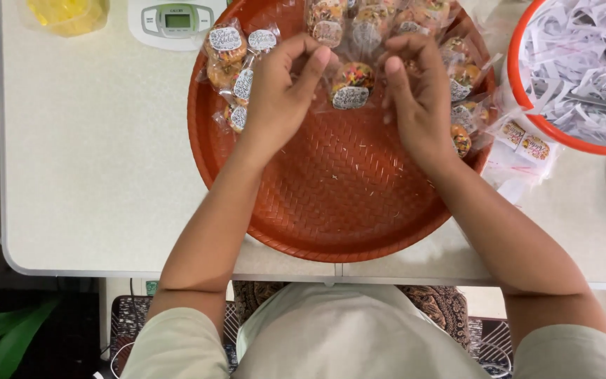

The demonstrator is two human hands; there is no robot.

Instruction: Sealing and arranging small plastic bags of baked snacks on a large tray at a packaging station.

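Pale tabletop [92,175], red woven tray [338,210] mid-frame. Left hand [278,95] and right hand [419,98] pinching one clear cookie packet [352,84] between them. Labelled packets [233,67] heaped along upper rim; lower tray bare.

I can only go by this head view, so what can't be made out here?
- Packet's clear edges: hidden by left hand and right hand.
- Right bowl of paper strips: cut off by the frame edge.
- Scale and top of the tray: cut off at the top edge.
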